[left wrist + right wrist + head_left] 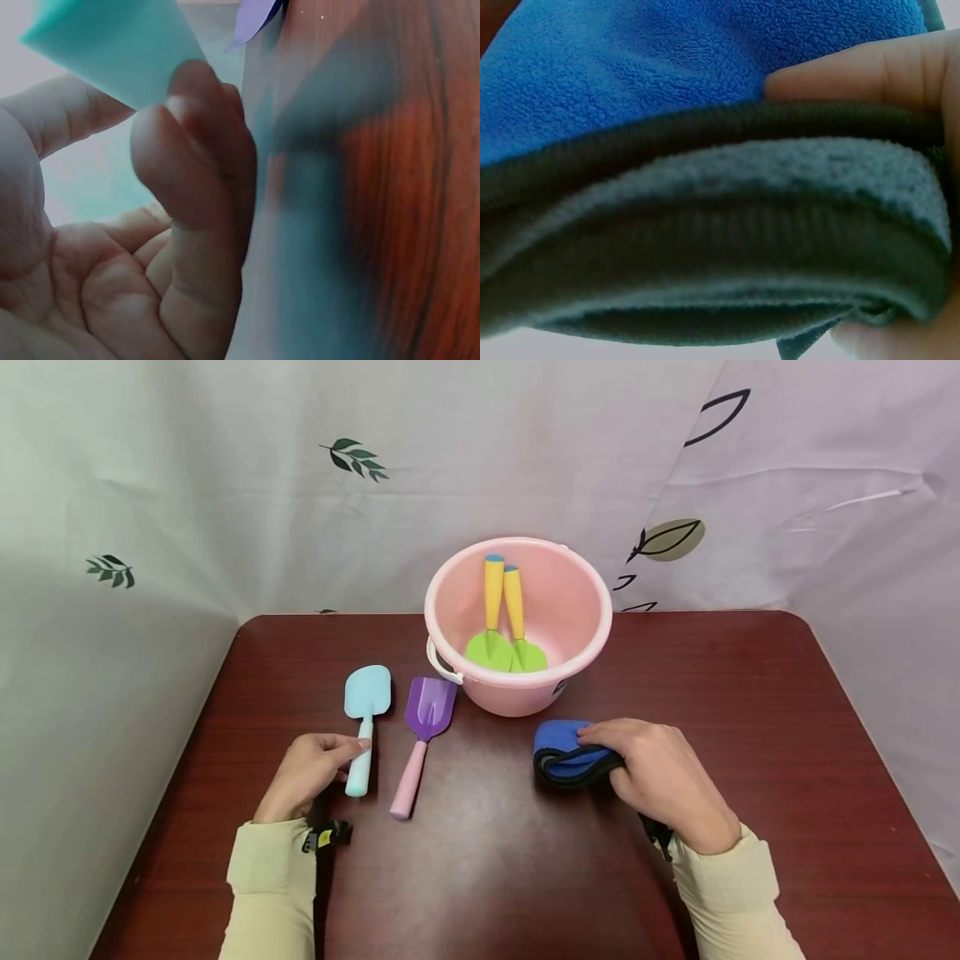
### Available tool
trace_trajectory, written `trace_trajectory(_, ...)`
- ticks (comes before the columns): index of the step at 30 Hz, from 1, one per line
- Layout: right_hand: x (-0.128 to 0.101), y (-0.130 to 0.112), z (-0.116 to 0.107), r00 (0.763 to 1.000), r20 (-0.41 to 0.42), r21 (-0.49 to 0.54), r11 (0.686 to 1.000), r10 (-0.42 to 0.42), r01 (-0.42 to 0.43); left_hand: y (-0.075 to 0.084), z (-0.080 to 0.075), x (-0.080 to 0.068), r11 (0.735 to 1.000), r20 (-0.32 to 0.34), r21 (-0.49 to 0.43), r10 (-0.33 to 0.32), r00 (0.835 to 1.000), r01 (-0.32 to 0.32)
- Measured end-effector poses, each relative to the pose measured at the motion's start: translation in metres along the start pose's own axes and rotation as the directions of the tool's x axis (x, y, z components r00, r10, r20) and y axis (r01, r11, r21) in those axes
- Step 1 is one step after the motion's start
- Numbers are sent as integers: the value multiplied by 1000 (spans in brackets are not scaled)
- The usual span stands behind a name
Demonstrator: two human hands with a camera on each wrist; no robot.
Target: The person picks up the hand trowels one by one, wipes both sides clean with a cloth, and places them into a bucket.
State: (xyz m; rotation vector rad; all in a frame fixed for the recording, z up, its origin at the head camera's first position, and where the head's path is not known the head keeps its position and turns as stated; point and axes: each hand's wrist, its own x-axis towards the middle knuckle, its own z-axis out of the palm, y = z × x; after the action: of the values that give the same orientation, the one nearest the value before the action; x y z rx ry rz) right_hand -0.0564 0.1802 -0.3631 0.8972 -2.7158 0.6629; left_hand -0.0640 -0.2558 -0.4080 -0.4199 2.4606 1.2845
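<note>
My left hand [311, 771] pinches the pale handle of a light blue toy shovel [367, 692] between thumb and fingers, its blade pointing toward the back. In the left wrist view the turquoise handle end [127, 52] shows between the fingertips. Just right of it lies a purple toy shovel [431, 702] with a pink handle. My right hand [660, 768] grips a folded blue cloth [558, 739] with dark edging. The right wrist view shows the cloth's layers [667, 67] held between the thumb and fingers.
A pink bucket [510, 697] with a white handle [444, 664] stands at the back middle of the dark red table [712, 677]. Inside lean two green shovels [489, 650] with yellow handles. A patterned curtain [247, 460] hangs behind the table.
</note>
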Motion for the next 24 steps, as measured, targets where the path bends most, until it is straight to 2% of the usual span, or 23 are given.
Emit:
trace_trajectory(9,0,0,0,998,-52,2,1000,24,-24,6,-3,-11,997,-14,70,29,999,-28)
trace_trajectory(17,1,-2,1,993,-101,2,999,54,-54,15,-4,-26,977,30,177,112,993,-116)
trace_trajectory(24,1,-2,1,989,-139,15,999,42,-40,20,4,-38,973,110,132,174,979,-188)
